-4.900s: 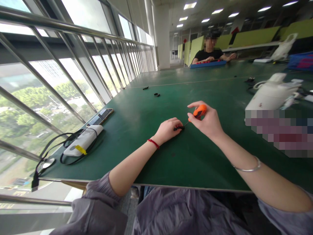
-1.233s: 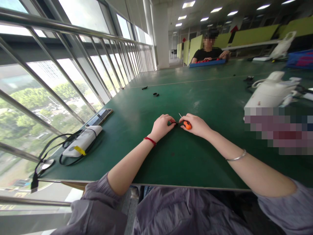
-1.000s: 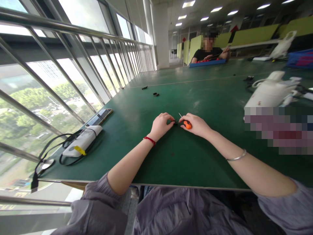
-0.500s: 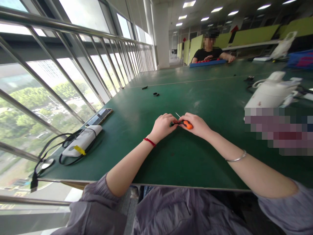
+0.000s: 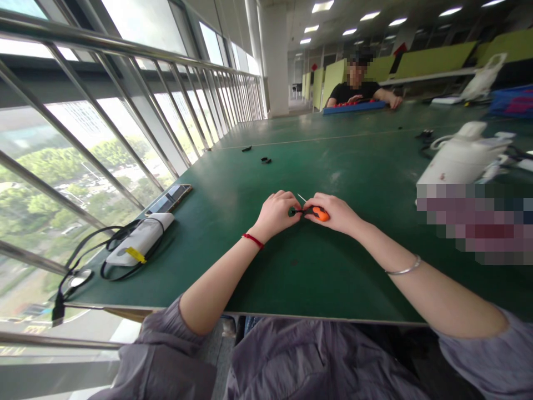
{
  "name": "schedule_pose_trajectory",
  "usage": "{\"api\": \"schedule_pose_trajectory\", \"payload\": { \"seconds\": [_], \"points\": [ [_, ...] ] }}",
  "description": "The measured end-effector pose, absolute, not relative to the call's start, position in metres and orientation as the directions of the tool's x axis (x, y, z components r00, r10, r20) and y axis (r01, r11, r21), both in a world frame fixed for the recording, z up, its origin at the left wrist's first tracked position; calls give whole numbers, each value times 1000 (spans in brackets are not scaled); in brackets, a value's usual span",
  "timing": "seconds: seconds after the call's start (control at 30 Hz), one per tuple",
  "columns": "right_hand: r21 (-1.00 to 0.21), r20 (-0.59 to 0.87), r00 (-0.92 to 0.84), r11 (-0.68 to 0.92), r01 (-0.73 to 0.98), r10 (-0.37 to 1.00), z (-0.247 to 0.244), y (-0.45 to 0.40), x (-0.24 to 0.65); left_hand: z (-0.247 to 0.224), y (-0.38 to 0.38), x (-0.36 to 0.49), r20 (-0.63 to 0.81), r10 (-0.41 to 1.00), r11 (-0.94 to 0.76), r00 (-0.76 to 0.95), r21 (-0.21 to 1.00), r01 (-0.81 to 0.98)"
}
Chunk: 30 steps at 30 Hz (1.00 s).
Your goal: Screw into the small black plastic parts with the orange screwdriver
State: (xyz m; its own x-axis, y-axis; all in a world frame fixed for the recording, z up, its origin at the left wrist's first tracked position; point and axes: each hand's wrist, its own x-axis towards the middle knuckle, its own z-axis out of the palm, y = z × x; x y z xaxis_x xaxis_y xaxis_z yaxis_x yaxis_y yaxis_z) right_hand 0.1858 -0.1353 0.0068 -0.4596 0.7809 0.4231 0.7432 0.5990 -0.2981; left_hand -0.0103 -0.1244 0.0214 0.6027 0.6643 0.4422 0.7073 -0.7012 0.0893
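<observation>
Above the green table (image 5: 200, 222), my left hand (image 5: 278, 214) pinches a small black piece (image 5: 295, 211) between thumb and fingers. My right hand (image 5: 333, 211) is closed around a screwdriver with an orange and black handle (image 5: 320, 213). A thin metal shaft (image 5: 302, 197) sticks out past the right fingers, pointing up and to the left. The fingertips of both hands nearly meet at the black piece. Its exact shape is too small to tell.
At the left edge lie a phone (image 5: 170, 200) and a white device (image 5: 139, 241) with black cables. Small black parts (image 5: 266, 160) sit farther back. A white appliance (image 5: 458, 158) stands at right. Across the table, a person (image 5: 358, 89) sits behind a blue tray (image 5: 353, 108).
My hands have barely moved. The orange handle is turned slightly, and more of its black part shows between the fingers.
</observation>
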Motion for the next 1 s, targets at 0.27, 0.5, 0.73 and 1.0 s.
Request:
{"api": "schedule_pose_trajectory", "payload": {
  "seconds": [0.27,0.5,0.73,1.0],
  "points": [
    [-335,440,-356,519,787,824,3,-127,202,13,-123,-12,383,734,-664,560,230,712],
    [-353,413,-363,514,781,835,-2,-124,202,22,-116,-17,361,791,-588,494,228,776],
    [-353,389,-380,517,780,839,-1,-125,202,66,-99,-127,471,861,63,-191,273,960],
    [-327,371,-391,512,794,842,-1,-126,200,52,-105,-211,360,786,435,-503,256,863]
  ]
}}
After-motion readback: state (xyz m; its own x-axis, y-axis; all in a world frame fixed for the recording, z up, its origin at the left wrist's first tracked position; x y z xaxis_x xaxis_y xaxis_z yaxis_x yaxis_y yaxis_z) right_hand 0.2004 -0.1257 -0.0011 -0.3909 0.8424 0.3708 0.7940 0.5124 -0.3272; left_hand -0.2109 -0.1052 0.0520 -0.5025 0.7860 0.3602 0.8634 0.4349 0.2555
